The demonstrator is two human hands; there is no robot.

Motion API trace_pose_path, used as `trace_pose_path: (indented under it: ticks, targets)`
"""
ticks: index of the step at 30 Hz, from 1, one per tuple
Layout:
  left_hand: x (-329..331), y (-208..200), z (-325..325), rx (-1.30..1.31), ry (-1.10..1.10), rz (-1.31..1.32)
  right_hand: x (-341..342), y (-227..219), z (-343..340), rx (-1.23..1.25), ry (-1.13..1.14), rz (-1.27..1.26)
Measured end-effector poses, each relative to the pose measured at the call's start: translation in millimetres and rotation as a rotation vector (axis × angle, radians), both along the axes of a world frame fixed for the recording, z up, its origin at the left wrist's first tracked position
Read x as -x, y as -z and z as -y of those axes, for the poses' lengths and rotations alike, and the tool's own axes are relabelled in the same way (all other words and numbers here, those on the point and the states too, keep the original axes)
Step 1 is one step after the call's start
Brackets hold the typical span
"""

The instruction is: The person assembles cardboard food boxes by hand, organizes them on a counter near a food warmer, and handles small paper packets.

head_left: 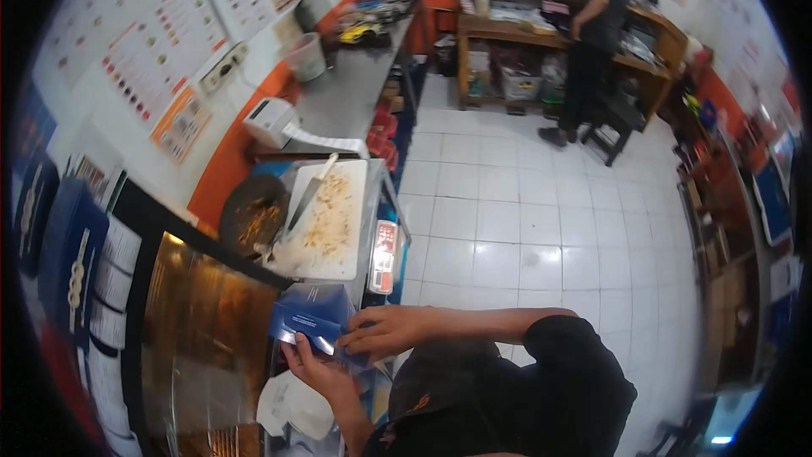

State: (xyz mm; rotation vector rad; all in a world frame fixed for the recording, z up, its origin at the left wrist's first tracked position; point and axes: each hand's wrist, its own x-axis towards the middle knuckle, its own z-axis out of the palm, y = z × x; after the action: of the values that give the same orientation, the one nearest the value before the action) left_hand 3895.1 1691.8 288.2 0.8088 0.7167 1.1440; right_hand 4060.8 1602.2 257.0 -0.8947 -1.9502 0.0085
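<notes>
A blue cardboard box (pixel 309 309) with small white print is between my hands at the lower middle. My left hand (pixel 317 370) grips its near edge, the fingers up against the flap. From the right, my right hand (pixel 385 330) bends its fingers over the box's right side, where a pale edge shows. Just beyond the box lies a white cutting board (pixel 342 220) strewn with brown crumbs. Across it rests a large knife (pixel 309 195) with a light handle. Left of the board, a dark round pan or mortar (pixel 254 213) holds brown food scraps.
A lit glass cabinet (pixel 203 347) stands at the left. Near my left forearm is a white paper-like piece (pixel 292 406). A white printer (pixel 272 123) and a steel counter (pixel 342 93) lie farther back. Another person (pixel 596 34) stands at a wooden desk (pixel 507 30), near a dark stool (pixel 611 131).
</notes>
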Motion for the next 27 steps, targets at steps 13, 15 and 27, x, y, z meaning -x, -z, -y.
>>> trace_pose_path:
  ticks: [13, 15, 27]
  targets:
    - [-13, 23, 47, -0.235, 0.135, -0.098, 15, -13, 53, -0.032, 0.425, -0.09]
    - [-9, 26, 51, -0.192, 0.103, -0.071, 27, -9, 51, -0.023, 0.459, -0.091]
    - [19, 34, 42, -0.03, -0.081, -0.012, 55, 28, 7, -0.046, 0.331, 0.057]
